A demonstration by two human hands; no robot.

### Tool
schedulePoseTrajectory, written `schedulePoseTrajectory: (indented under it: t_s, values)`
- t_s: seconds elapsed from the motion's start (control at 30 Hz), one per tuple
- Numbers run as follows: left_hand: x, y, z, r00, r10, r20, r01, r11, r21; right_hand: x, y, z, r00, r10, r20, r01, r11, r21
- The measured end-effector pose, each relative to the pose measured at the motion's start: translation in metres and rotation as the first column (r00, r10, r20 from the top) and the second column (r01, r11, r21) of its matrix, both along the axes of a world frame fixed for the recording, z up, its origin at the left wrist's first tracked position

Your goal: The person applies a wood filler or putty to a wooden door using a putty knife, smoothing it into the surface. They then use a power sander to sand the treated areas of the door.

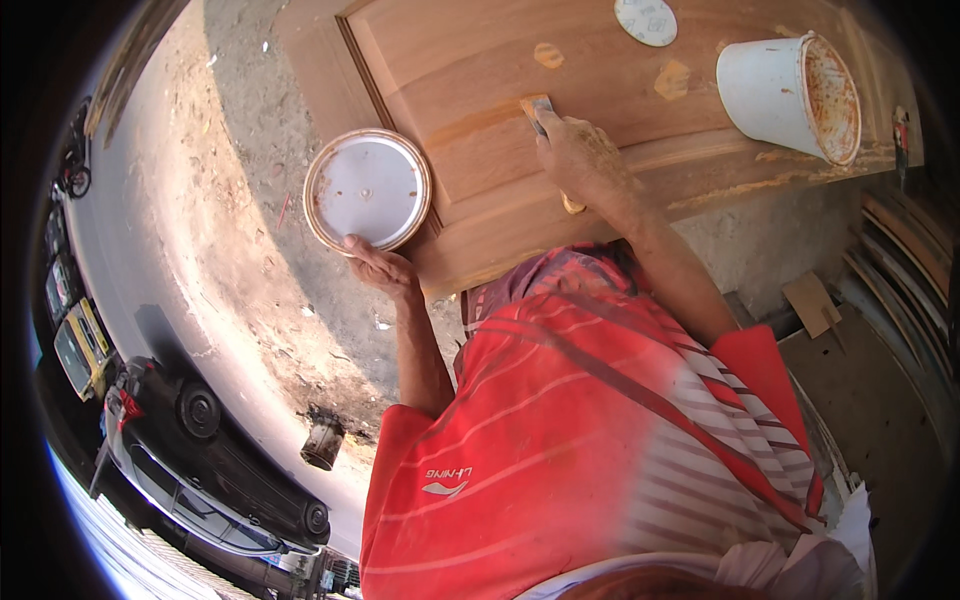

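Observation:
My left hand [383,270] grips the rim of a round, whitish lid [365,190] with brown smears along its edge; the thumb rests on top. The lid is held by the left end of a brown wooden panelled door [480,60]. On the door, my right hand [585,160] is closed round a putty knife [538,103]. Its blade lies against the wood, at the end of an orange-brown streak, and the yellowish handle end shows below the palm. Filler patches [672,80] mark the surface farther right.
A white bucket [765,90], stained brown inside, rests on the door at right. A white disc [646,20] lies at the far edge. Boards [905,250] lean at the right. A dirty tin [323,440] sits on the ground, left; beyond are a road and a dark car [200,460].

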State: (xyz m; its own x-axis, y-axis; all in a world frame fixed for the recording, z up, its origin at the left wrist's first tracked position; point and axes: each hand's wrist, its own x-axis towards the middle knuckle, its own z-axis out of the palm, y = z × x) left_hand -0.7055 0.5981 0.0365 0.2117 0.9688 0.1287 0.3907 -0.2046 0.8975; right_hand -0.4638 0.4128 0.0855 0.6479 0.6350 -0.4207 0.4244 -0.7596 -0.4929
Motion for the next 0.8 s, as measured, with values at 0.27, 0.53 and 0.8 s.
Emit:
schedulePoseTrajectory:
  t_s: [0.27,0.53,0.8]
  values:
    - [-0.011,0.007,-0.006,0.999,-0.031,0.023,0.032,0.996,-0.080,-0.018,0.014,0.002,1.000,-0.007,0.017,0.006,0.999,0.032]
    - [-0.003,0.002,0.000,0.995,-0.051,0.091,0.057,0.996,-0.064,-0.036,0.014,-0.013,0.990,0.049,0.130,-0.053,0.998,0.024]
    - [-0.009,0.005,-0.005,0.996,-0.052,0.070,0.061,0.991,-0.123,-0.037,0.029,0.001,0.997,0.071,0.019,-0.071,0.997,-0.042]
